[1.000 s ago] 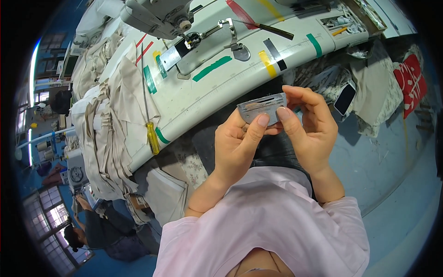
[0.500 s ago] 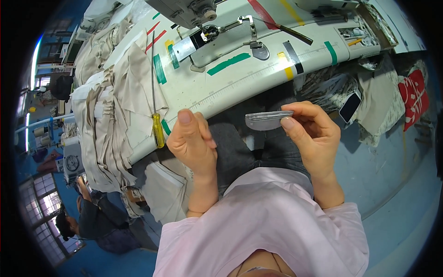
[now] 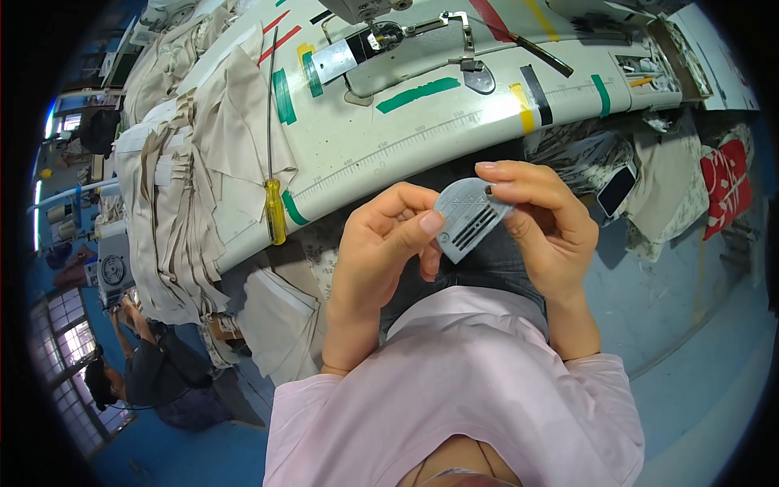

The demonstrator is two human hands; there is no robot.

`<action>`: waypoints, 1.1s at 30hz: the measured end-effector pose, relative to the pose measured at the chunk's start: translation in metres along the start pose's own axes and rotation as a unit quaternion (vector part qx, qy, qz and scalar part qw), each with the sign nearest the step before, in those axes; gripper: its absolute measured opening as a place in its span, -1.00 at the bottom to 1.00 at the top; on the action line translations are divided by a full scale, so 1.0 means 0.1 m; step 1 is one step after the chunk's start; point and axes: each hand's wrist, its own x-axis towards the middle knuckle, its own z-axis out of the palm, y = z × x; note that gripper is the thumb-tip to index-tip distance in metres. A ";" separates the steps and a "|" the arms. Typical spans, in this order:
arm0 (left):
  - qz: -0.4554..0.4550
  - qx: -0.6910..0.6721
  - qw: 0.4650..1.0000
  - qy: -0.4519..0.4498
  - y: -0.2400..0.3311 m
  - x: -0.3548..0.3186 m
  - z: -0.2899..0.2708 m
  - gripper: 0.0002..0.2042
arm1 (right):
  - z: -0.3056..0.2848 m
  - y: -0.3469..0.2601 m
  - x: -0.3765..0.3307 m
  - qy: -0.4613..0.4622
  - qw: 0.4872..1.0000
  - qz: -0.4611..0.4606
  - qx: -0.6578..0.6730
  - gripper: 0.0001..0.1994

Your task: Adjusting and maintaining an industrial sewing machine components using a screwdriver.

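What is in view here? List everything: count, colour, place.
Slotted plate: one, grey, between the hands
Sewing machine: one, grey, top
Table: one, white, upper middle
Tape strips: several, mixed colours, on the table
Screwdriver: one, yellow handle, table's left end
Tool: one, dark, table's upper right
Fabric pieces: many, beige, left
Phone: one, black screen, right
Patterned cloth: one, red, far right
Co-worker: one, dark clothes, lower left
Shirt: one, pink, bottom
Left hand: one, bare, plate's left
Right hand: one, bare, plate's right

plate (image 3: 466, 213): silver-grey | screwdriver handle (image 3: 275, 213): yellow | shirt (image 3: 462, 373): pale pink | cloth (image 3: 725, 191): red, white-patterned
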 end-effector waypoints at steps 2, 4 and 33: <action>0.024 0.011 0.999 0.018 -0.03 -0.02 0.01 -0.75 | 0.08 -0.02 -0.03 0.022 0.997 0.065 0.041 -0.75; 0.048 0.023 0.998 0.038 -0.05 -0.03 0.02 -0.77 | 0.10 -0.03 -0.06 0.042 0.987 0.130 0.082 -0.72; 0.084 0.318 0.912 0.247 0.85 1.49 -1.27 -0.73 | 0.10 0.83 0.50 0.099 0.966 0.213 -0.112 -0.85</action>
